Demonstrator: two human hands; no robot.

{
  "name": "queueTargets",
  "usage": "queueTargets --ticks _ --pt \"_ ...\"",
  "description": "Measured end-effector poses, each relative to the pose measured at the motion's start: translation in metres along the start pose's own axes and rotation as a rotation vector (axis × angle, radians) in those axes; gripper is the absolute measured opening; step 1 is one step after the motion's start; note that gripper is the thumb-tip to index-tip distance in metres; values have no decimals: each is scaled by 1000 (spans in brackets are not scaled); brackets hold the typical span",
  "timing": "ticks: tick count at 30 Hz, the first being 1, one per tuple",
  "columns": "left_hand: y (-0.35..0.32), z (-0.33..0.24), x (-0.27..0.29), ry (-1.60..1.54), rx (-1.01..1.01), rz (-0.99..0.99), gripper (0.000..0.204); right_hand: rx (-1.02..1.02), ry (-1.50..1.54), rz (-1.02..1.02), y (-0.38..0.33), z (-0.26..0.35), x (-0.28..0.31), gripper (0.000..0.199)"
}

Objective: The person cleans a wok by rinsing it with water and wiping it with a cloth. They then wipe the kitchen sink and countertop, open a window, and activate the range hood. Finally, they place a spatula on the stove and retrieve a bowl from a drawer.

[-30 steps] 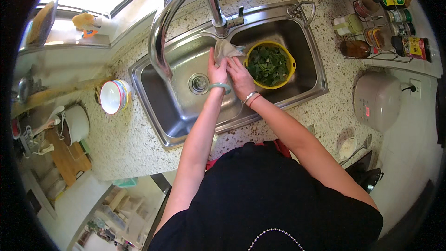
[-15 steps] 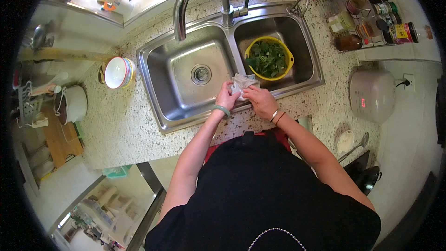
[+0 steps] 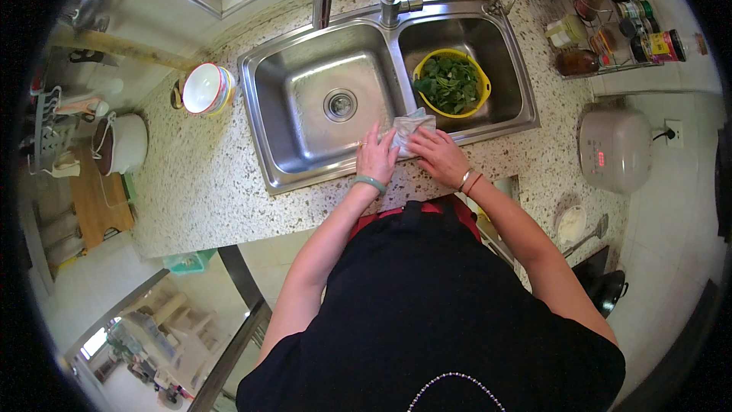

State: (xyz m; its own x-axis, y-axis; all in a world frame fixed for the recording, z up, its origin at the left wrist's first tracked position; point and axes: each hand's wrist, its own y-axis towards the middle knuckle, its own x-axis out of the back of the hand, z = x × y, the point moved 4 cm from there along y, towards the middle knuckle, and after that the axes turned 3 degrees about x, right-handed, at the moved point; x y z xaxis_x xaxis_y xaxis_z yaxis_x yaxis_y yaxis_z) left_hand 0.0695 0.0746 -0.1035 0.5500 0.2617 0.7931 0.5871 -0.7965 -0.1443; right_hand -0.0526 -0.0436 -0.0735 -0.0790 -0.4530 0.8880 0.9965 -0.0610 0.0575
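A crumpled pale cloth lies on the sink's front rim, by the divider between the two basins. My right hand rests on its right part, fingers stretched out and spread. At the cloth's left edge is my left hand, open, its fingers apart and pointing toward the left basin. Whether the left fingertips press on the cloth, I cannot tell. Just beyond, in the right basin, a yellow colander holds green leafy vegetables.
A chrome faucet rises behind the sink. Stacked bowls stand left of it. Sauce bottles and jars fill a rack at the far right, above a rice cooker. A small white bowl sits on the right counter, near a wok.
Both hands held the bunched cloth in bent fingers before. Now the fingers have straightened and spread, and the cloth lies lower against the rim. The view has shifted slightly.
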Motion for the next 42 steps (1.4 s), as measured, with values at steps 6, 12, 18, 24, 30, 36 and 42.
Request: queueTargets --ticks 6,12,18,24,30,36,42 --pt "-9 5 -36 85 -163 177 54 -114 -37 -24 1 4 -15 45" --pt "-4 1 -33 116 -102 264 59 -123 -56 0 -6 0 -30 49" --pt "-6 -4 -15 54 -39 263 62 -197 -88 51 -8 2 -19 52" --pt "40 -57 71 -409 -238 -33 50 -277 658 -399 57 3 77 49" --pt "91 -158 221 -552 -517 -362 53 -63 1331 -762 150 35 224 53" --pt "154 -187 317 -239 -655 -673 47 73 1550 -727 231 41 303 55" --pt "238 -175 382 181 -631 -859 42 64 1728 -749 328 16 337 42"
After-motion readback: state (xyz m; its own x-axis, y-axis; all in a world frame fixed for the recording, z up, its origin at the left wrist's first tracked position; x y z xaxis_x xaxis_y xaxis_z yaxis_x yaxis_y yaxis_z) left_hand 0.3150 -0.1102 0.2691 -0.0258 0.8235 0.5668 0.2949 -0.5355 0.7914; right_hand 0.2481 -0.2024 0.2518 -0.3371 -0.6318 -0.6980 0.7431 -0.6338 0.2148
